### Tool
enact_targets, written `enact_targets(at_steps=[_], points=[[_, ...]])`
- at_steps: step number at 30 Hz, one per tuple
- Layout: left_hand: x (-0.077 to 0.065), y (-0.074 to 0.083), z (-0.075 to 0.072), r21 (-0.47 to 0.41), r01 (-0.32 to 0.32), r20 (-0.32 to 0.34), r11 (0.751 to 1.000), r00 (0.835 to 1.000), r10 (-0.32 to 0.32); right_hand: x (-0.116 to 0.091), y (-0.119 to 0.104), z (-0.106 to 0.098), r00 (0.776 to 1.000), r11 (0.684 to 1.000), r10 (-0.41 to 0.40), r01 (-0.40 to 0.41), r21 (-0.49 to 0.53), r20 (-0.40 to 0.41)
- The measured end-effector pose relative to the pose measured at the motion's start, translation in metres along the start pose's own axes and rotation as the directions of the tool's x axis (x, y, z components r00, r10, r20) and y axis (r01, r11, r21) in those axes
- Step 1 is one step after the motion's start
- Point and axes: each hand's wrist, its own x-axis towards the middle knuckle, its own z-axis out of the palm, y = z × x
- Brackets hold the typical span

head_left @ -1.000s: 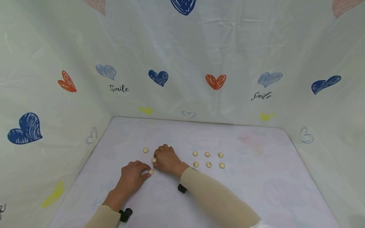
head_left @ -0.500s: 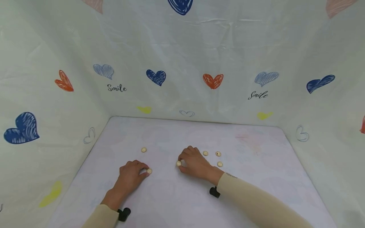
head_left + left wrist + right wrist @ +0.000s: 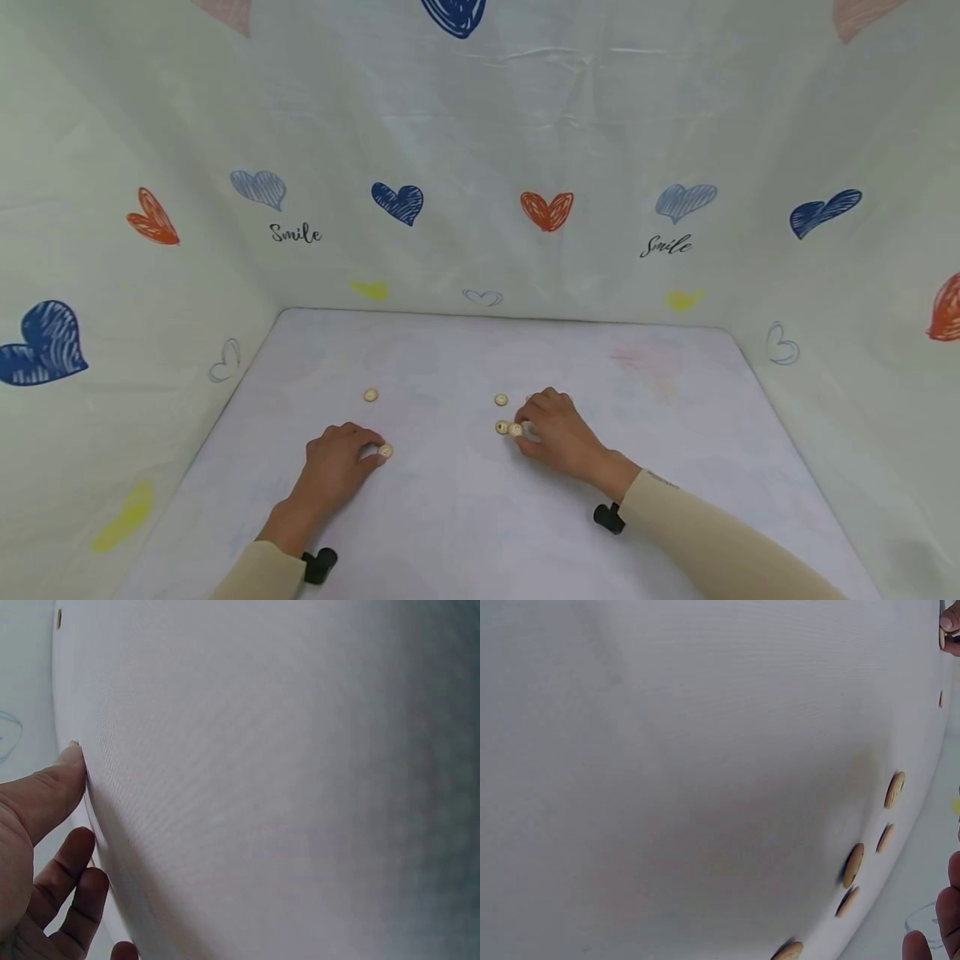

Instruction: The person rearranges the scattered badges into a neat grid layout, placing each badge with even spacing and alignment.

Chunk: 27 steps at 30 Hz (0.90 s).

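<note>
My left hand (image 3: pixel 335 465) pinches a pale round wooden button (image 3: pixel 386 451) between thumb and fingertip at the table's left side. Farther back lies another button (image 3: pixel 371 395), touched by neither hand. Over the group on the right, my right hand (image 3: pixel 558 433) holds a button (image 3: pixel 516 429) at its thumb and finger tips. Just left of that one lies a button (image 3: pixel 502 427), with a further button (image 3: pixel 501 400) behind it. The hand partly hides the other buttons there. In the right wrist view, several buttons (image 3: pixel 853 864) lie in two rows beside the fingers.
The white table (image 3: pixel 450 517) has a fabric-like sheet wall (image 3: pixel 480 167) printed with hearts and "Smile" at its back and sides. A black wrist camera (image 3: pixel 320 565) sits at the left sleeve, another black camera (image 3: pixel 609 518) at the right sleeve.
My right hand has carried a button rightward from beside the left hand to the group on the right. The left hand stays in place, still pinching its button. The view has shifted slightly.
</note>
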Motion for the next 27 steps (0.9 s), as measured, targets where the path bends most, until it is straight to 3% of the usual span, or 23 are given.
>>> enact_targets(at_steps=[27], points=[[0.000,0.000,0.000,-0.015,0.005,-0.003,1.000,1.000,-0.005,-0.067,0.036,-0.016,0.993,0.989,0.122,-0.122,-0.081,0.000]])
